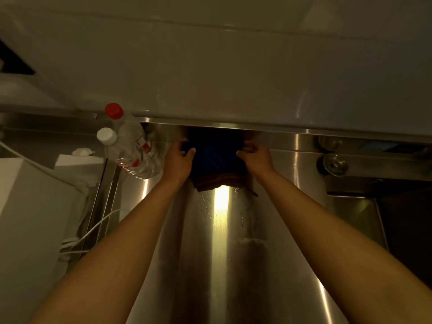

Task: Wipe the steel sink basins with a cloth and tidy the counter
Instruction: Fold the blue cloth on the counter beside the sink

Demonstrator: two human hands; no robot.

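While outstretched, hands point(180, 160) pinch cloth point(216, 157).

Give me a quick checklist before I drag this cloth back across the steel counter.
1. Left hand grips the blue cloth: ok.
2. Right hand grips its other side: ok.
3. Cloth flat on the steel counter: cannot tell, its far part is in shadow.
4. Path toward you free of objects: ok.
5. Plastic bottles apart from the cloth: ok, though close beside the left hand.
6. Counter dry: not ok, droplets show.

The basin point(364, 213) is cut off by the right edge.
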